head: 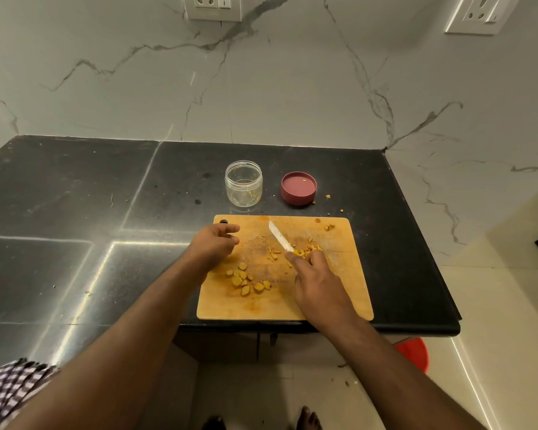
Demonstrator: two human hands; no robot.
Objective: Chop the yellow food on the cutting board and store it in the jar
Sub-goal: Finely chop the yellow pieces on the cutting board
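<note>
- Cutting board (pixel 348 293), the landmark: its near-left corner and right strip lie bare.
- Behind the board: an open jar (pixel 243 183) and an upturned lid (pixel 298 188) stand apart, with a passable gap between them.
- Left of the board: broad open counter (pixel 75 212).
- On the board: left hand (pixel 213 243) at the far-left corner, right hand (pixel 319 282) with knife (pixel 280 235) across the middle, yellow slices (pixel 246 279) between them.

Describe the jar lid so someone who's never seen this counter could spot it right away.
On the black countertop, look just beyond the far edge of the wooden cutting board. Two round things stand there side by side: a clear open jar and, to its right, the lid. The lid is the low, opaque, dark pink one, with a yellow crumb on it.
</note>
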